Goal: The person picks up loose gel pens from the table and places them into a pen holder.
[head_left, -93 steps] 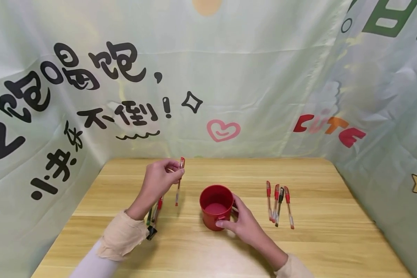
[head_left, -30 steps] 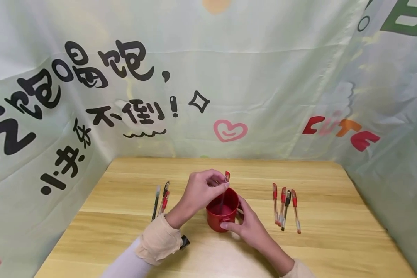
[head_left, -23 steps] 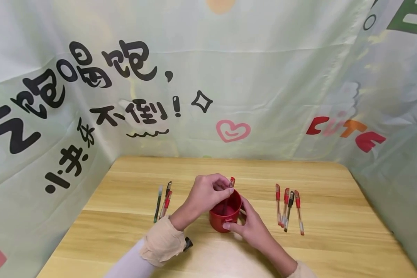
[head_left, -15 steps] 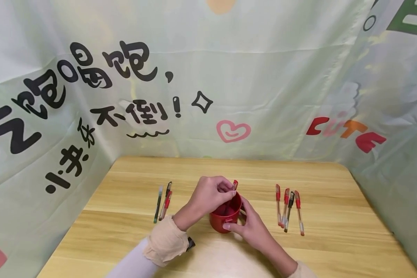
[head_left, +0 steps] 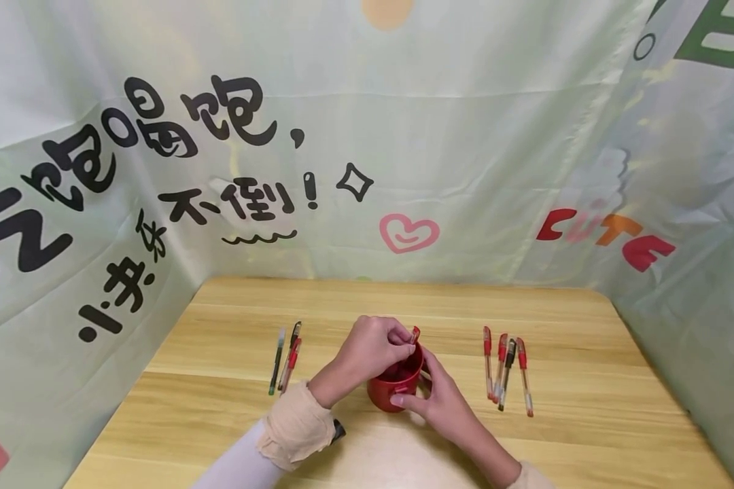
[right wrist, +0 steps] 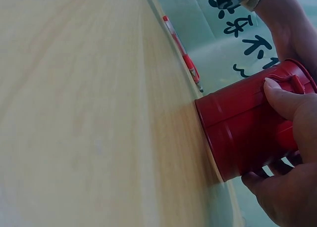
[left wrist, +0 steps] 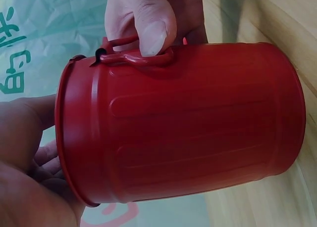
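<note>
A red-capped gel pen (head_left: 415, 335) is pinched upright by my left hand (head_left: 372, 348), its cap above the cup rim and its lower part down inside. The red metal cup (head_left: 391, 397) stands on the table and has small wire handles on its sides. My right hand (head_left: 435, 402) grips the cup from the right, and its thumb (left wrist: 152, 35) presses on a handle (left wrist: 138, 58) in the left wrist view. Seen from the right wrist, fingers (right wrist: 277, 187) curl under the cup's (right wrist: 242, 125) far side. The left palm (left wrist: 25, 167) is close by the rim.
Left on the wooden table (head_left: 232, 380) lie a green pen (head_left: 276, 360), a black-capped pen (head_left: 296, 331) and a red-capped pen (head_left: 291, 360). Several pens, mostly red-capped (head_left: 522, 353) with one black-capped (head_left: 510, 353), lie at right. A printed cloth (head_left: 465, 156) hangs behind.
My left hand has carried the red-capped pen from the left over to the cup and lowered it inside, the cap sinking toward the rim. The right hand keeps its hold on the cup.
</note>
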